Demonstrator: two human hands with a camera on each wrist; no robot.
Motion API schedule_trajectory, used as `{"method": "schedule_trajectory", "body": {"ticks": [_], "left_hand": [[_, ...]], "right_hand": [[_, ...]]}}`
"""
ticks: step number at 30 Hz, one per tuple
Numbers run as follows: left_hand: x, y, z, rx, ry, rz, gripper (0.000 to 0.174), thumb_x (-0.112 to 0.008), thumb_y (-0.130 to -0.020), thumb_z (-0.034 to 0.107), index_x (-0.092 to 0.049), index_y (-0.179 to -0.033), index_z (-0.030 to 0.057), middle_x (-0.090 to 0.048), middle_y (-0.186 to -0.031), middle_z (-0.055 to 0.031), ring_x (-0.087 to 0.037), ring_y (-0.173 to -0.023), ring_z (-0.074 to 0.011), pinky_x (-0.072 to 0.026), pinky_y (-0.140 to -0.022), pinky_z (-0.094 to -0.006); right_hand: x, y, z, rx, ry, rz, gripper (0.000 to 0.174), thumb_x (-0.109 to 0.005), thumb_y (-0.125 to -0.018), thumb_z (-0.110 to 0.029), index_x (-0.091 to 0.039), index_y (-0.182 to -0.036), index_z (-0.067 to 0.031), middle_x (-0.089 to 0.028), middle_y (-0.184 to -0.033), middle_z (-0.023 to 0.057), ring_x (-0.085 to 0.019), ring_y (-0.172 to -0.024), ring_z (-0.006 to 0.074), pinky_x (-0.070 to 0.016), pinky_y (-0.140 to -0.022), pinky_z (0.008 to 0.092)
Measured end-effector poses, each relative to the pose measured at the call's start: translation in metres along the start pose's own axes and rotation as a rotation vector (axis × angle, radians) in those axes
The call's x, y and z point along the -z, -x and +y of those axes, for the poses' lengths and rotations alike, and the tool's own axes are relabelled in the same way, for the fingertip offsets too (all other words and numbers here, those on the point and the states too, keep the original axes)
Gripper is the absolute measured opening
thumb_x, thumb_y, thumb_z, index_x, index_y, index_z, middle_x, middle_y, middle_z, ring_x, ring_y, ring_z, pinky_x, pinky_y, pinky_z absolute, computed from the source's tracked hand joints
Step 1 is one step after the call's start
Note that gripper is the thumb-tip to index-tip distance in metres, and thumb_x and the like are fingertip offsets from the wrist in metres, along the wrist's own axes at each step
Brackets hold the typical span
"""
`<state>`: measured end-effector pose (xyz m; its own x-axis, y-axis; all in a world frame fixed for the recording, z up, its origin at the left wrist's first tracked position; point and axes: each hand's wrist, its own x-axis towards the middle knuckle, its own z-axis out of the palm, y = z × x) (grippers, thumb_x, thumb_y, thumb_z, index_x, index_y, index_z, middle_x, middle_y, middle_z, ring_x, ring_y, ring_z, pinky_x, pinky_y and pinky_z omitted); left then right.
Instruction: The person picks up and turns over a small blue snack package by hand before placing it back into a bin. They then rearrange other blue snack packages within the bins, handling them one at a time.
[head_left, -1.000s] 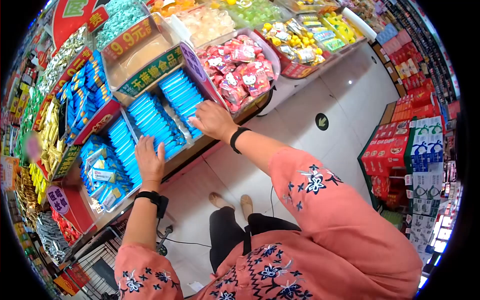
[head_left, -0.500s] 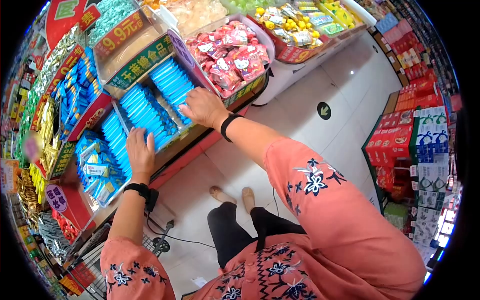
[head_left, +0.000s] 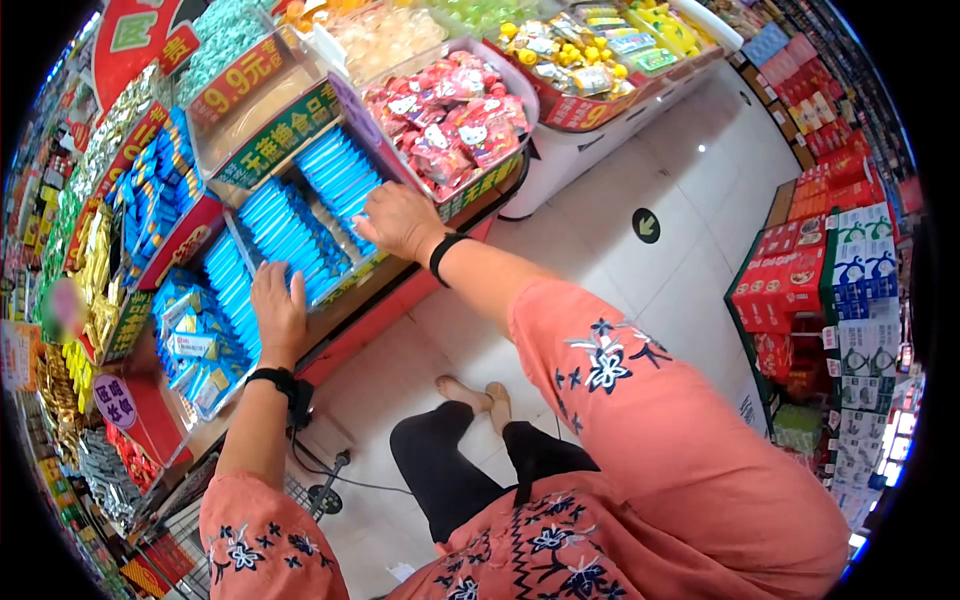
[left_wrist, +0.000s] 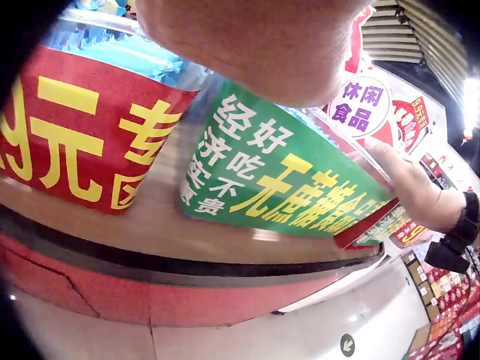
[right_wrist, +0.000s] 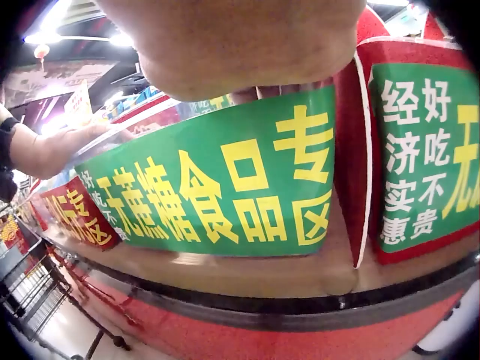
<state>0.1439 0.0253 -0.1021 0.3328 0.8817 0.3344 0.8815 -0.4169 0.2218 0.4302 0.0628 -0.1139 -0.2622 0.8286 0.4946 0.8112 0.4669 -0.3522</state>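
Note:
In the head view, rows of slim blue wrapped packets (head_left: pixel 290 235) stand in a clear-walled bin with dividers. My left hand (head_left: pixel 280 310) lies over the front of the bin between the left and middle rows, its fingers fairly straight. Farther right, my right hand (head_left: pixel 402 222) rests at the front of the right-hand row (head_left: pixel 340 172), fingers loosely bent with nothing seen gripped. The bin's front carries a green sign (left_wrist: pixel 289 180) with yellow and white characters. Most of the fingers are hidden in both wrist views behind the heel of each hand.
Pink candy bags (head_left: pixel 455 125) fill the bin to the right. Loose blue-and-yellow packets (head_left: pixel 195 345) lie at the left. An empty-looking brown box (head_left: pixel 262 110) sits behind. A wire cart (right_wrist: pixel 45 289) stands at the lower left, and stacked red boxes (head_left: pixel 785 265) across the aisle.
The bins have shifted left in the head view, with both hands staying over the same blue rows. The feet have come closer together and one knee has bent outward.

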Motion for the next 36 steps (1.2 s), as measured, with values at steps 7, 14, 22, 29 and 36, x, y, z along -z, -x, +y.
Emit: {"method": "schedule_trajectory", "body": {"ticks": [7, 14, 22, 29, 36], "left_hand": [[-0.0039, 0.0012, -0.003, 0.029, -0.011, -0.004, 0.037, -0.057, -0.1, 0.027, -0.059, -0.125, -0.0006, -0.058, -0.13, -0.0231, -0.047, -0.132, -0.0426, -0.0356, -0.112, -0.0511], [-0.0044, 0.0029, -0.0034, 0.002, 0.007, 0.018, 0.036, -0.058, -0.099, 0.026, -0.059, -0.124, 0.0001, -0.058, -0.129, -0.0224, -0.049, -0.13, -0.0422, -0.0364, -0.111, -0.0512], [-0.0051, 0.0, -0.0059, 0.022, -0.012, 0.007, 0.036, -0.058, -0.098, 0.025, -0.059, -0.124, 0.0004, -0.059, -0.129, -0.0222, -0.049, -0.13, -0.0421, -0.0369, -0.11, -0.051], [-0.0044, 0.0014, -0.0038, 0.053, -0.024, -0.015, 0.037, -0.057, -0.099, 0.027, -0.059, -0.125, 0.0005, -0.058, -0.131, -0.022, -0.048, -0.132, -0.0412, -0.0361, -0.112, -0.0509], [-0.004, 0.0018, -0.0038, 0.052, -0.005, -0.02, 0.037, -0.057, -0.099, 0.026, -0.059, -0.125, 0.0002, -0.058, -0.131, -0.022, -0.048, -0.132, -0.0412, -0.0358, -0.112, -0.0505]], "right_hand": [[0.0034, -0.0005, -0.0029, -0.01, 0.026, -0.036, 0.036, -0.059, -0.093, -0.038, -0.071, -0.08, -0.0064, -0.067, -0.089, 0.0108, -0.061, -0.092, 0.0302, -0.0504, -0.085, 0.0423], [0.0, 0.0005, -0.0007, 0.003, 0.01, 0.021, 0.035, -0.06, -0.093, -0.037, -0.07, -0.079, -0.0062, -0.066, -0.087, 0.0102, -0.061, -0.092, 0.0295, -0.0505, -0.084, 0.042], [0.0029, -0.0023, -0.0008, 0.004, -0.009, 0.032, 0.033, -0.062, -0.092, -0.035, -0.069, -0.078, -0.006, -0.065, -0.087, 0.0097, -0.061, -0.091, 0.029, -0.0508, -0.084, 0.0414], [0.0044, -0.0032, -0.003, -0.026, 0.003, -0.028, 0.036, -0.058, -0.093, -0.038, -0.072, -0.08, -0.0067, -0.067, -0.089, 0.01, -0.061, -0.095, 0.0292, -0.0502, -0.086, 0.0422], [0.0017, -0.0026, -0.002, -0.048, 0.015, -0.046, 0.038, -0.056, -0.094, -0.039, -0.073, -0.08, -0.0078, -0.069, -0.091, 0.0101, -0.062, -0.096, 0.0287, -0.0499, -0.087, 0.0425]]}}
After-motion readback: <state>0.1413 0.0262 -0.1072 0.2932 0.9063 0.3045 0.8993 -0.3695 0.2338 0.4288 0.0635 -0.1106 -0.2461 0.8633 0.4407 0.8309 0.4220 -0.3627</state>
